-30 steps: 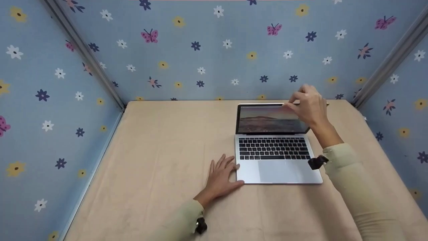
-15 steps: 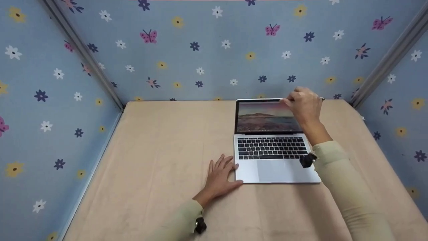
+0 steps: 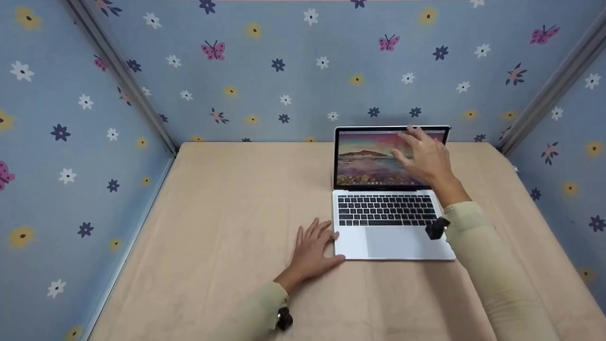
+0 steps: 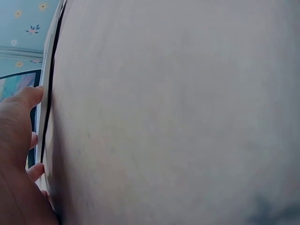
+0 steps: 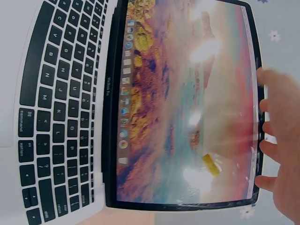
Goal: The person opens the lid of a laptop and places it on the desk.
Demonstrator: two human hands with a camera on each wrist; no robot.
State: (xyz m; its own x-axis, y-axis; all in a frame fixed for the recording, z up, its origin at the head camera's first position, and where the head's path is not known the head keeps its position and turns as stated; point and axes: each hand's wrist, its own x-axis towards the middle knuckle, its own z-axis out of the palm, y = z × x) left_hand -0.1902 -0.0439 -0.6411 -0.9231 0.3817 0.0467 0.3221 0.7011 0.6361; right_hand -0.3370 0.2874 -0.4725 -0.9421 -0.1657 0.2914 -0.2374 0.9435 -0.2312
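A silver laptop [image 3: 400, 241] stands unfolded on the cloth-covered table, its screen [image 3: 364, 161] lit with a landscape wallpaper and raised. My left hand [image 3: 310, 255] rests at its front left corner, thumb on the corner and fingers spread along the left side. In the left wrist view that thumb [image 4: 33, 95] lies against the laptop's thin edge. My right hand [image 3: 428, 158] is in front of the upper right of the screen, its fingers loosely extended. Seen from the right wrist, the fingertips [image 5: 267, 150] are right at the screen's top bezel.
Beige cloth [image 3: 227, 227] covers the table. Blue flowered panels [image 3: 303, 71] rise behind and on both sides, joined by grey corner posts [image 3: 551, 83]. The raised screen's top reaches in front of the back panel.
The laptop's screen has tilted up and looks brighter. My right hand has gone from pinching its top edge to loosely extended fingers in front of it. The left hand stays put.
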